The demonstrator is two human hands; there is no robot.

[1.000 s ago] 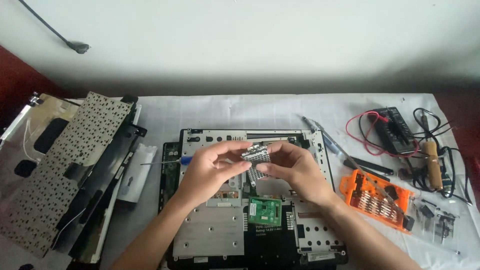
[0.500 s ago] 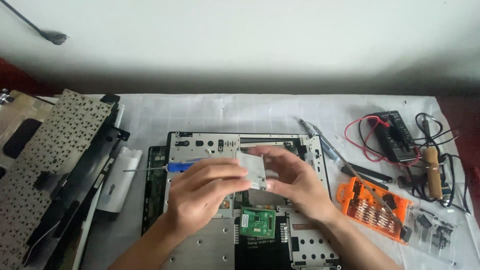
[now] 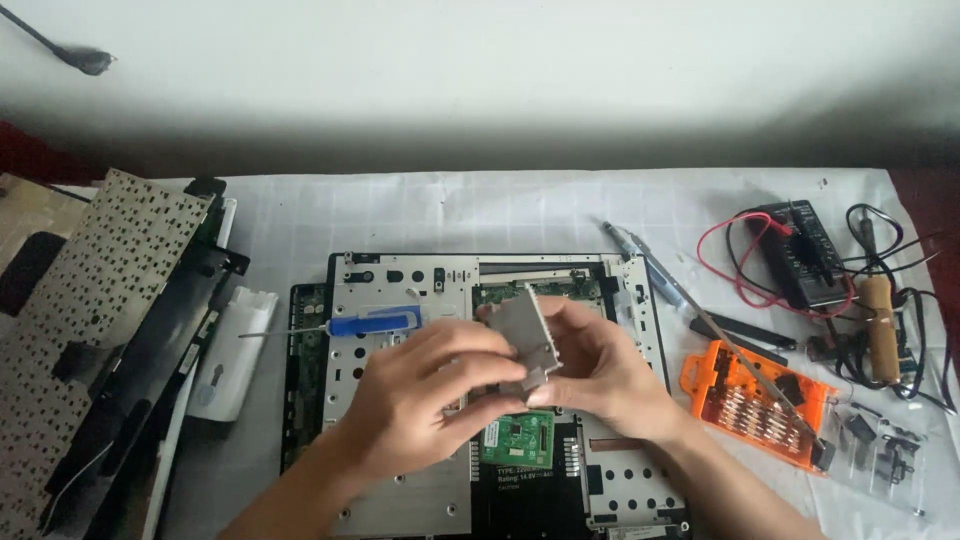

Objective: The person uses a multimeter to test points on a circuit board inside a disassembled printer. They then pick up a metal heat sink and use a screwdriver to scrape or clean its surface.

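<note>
Above the opened laptop chassis, grey metal bracket pinched between fingers of left hand, right hand

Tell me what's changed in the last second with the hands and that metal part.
Both hands, left and right, kept their grip on the grey metal bracket and turned it from lying sideways to standing more upright over the laptop chassis. The blue screwdriver and orange bit case stayed put.
</note>
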